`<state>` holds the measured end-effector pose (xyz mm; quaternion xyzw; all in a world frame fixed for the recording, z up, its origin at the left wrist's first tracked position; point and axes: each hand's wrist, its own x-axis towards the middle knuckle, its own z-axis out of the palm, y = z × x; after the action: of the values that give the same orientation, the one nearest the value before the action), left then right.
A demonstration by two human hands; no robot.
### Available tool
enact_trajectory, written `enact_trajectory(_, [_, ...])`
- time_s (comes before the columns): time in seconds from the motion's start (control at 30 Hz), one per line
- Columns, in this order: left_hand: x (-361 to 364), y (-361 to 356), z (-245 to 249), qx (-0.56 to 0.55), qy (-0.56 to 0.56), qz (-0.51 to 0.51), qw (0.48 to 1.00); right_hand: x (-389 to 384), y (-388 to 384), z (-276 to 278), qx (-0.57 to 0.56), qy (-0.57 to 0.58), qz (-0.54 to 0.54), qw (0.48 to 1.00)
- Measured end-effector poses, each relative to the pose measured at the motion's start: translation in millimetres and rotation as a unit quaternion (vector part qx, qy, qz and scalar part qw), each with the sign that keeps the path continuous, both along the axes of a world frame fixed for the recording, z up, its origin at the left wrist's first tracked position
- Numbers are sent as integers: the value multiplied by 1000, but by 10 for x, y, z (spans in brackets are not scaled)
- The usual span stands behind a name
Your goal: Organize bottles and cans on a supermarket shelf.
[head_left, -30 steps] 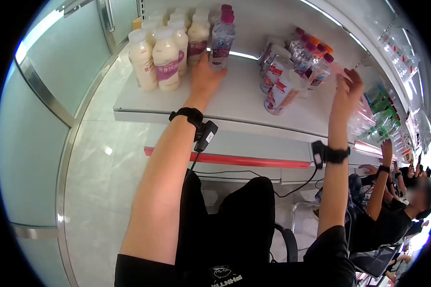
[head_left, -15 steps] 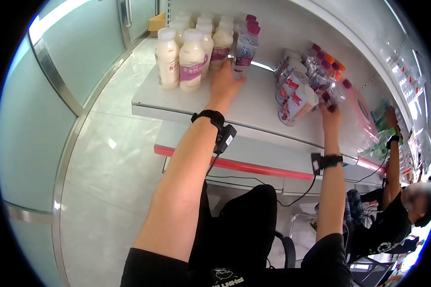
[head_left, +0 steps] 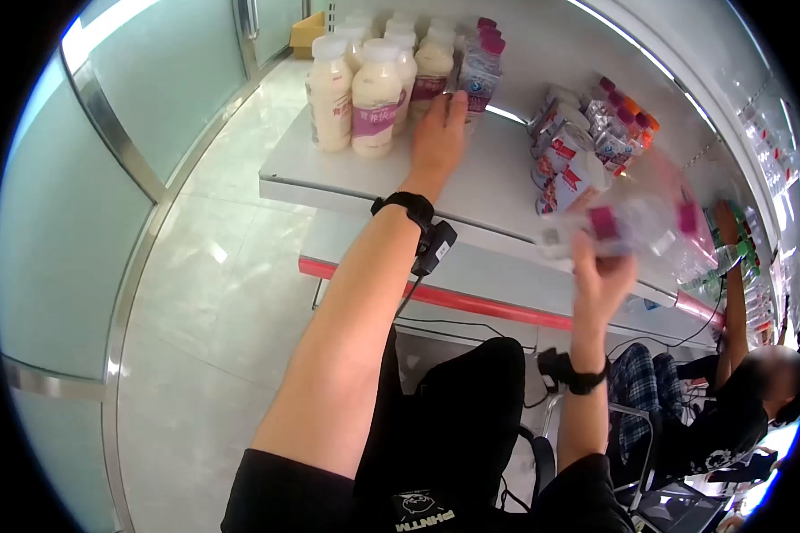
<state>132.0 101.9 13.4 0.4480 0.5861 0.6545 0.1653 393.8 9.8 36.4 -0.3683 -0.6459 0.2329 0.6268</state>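
Note:
My left hand (head_left: 440, 138) reaches onto the white shelf (head_left: 498, 173). Its fingers point up, slightly apart, against the front clear plastic bottle (head_left: 480, 78) of a short row with magenta caps. Just left of it stand several cream-coloured milk drink bottles (head_left: 376, 102) with white caps and purple labels. My right hand (head_left: 606, 280) is raised in front of the shelf's right part, closed on clear plastic bottles (head_left: 636, 224). Motion blurs them; two magenta caps show, and the bottles look tilted sideways. Behind them sit printed cartons or packs (head_left: 571, 169).
Clear bottles with magenta and orange caps (head_left: 627, 124) are clustered at the back right. A pink transparent container (head_left: 676, 191) lies farther right. Another person (head_left: 729, 400) sits at right, one arm reaching to green-capped bottles (head_left: 729, 253). A glass partition (head_left: 71, 222) stands left.
My right hand has drawn back from the shelf towards me, lifting clear bottles with it. My left hand stays by the magenta-capped row, its fingers now pointing up more. The view has shifted slightly.

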Motion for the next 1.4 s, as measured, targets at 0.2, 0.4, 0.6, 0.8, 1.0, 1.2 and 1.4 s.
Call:
enact_trajectory(0.2, [-60,36,-69,27,-75,-59,995,-948,475,-15,26,-127,10,991])
enact_trajectory(0.4, [-13,-3,-27,32,-71,-39,996,-1336,848,-77,54,-220,-30,974])
enact_trajectory(0.6, [23,52,-48,45,-78,-10,996,-1350,916,-195,45,-191,1,981])
enact_trajectory(0.8, [-28,146,-128,79,-104,-29,991,-1376,939,-126,14,-254,-32,967])
enact_trajectory(1.0, [-96,162,-134,-20,-115,-27,993,-1384,1056,-279,45,-220,33,974])
enact_trajectory(1.2, [-30,150,-150,40,-121,-33,991,-1352,1009,-250,12,-238,37,970])
enact_trajectory(1.4, [67,170,-168,84,-153,-84,981,-1353,1004,-304,53,-240,47,968])
